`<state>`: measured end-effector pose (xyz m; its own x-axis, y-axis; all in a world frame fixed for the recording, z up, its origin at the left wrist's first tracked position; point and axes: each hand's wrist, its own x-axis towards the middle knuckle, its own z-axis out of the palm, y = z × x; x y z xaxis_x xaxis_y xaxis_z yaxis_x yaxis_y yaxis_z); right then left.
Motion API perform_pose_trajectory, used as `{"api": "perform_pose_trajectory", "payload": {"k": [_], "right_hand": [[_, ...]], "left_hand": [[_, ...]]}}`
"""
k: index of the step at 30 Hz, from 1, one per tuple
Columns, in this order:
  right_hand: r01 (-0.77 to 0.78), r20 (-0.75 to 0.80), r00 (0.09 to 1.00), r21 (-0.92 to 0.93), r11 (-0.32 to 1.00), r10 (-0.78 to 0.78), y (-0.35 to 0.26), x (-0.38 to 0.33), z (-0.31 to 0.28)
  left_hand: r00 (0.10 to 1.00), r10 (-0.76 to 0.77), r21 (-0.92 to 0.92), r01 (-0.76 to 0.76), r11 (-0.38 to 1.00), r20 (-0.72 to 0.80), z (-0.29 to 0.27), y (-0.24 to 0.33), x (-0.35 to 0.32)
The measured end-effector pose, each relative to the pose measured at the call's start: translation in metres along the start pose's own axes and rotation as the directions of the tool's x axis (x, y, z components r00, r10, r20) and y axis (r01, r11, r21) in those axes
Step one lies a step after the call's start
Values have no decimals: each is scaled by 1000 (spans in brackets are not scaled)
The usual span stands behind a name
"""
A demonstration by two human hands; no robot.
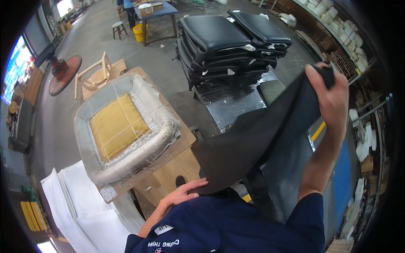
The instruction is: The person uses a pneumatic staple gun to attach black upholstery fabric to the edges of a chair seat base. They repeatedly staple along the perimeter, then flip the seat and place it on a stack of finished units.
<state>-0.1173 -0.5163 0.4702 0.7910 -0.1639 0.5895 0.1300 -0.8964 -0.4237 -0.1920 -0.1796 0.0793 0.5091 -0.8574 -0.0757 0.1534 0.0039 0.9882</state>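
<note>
A large piece of dark fabric (249, 145) is stretched out in front of me, slanting from my waist up to the right. Its raised upper end is bunched in my right hand (333, 92), whose thumb and fingers close round it with the arm held out. Down by my waist, my left hand (181, 195) grips the lower left edge of the fabric; its fingertips are partly hidden there. To the left, next to that hand, a square grey padded cushion form (166, 135) with a yellow middle (118, 126) and strings across it rests on a wooden board (173, 166).
Black padded cushions (215, 33) are piled on a low dark-covered table (228, 105) ahead. White cloth (84, 211) hangs at lower left. Shelves (354, 46) line the right side. A wooden chair frame (99, 76), a stool (119, 26) and a yellow bucket (139, 33) stand farther off, near another person (130, 12).
</note>
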Motion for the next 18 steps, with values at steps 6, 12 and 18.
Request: {"api": "perform_pose_trajectory", "payload": {"k": [6,12,18], "right_hand": [[-80,175,983,91,993,63,1,24,18],[-155,373,918,18,988,137,31,34,33],[-255,385,905,147,956,182,28,21,58]], "left_hand": [[876,-254,-40,261,965,-411,-23,-1,-45],[401,-215,-390,-429,815,-890,-112,-25,-78],[506,-30,-319,-495,808,-862,-149,-22,-109]]}}
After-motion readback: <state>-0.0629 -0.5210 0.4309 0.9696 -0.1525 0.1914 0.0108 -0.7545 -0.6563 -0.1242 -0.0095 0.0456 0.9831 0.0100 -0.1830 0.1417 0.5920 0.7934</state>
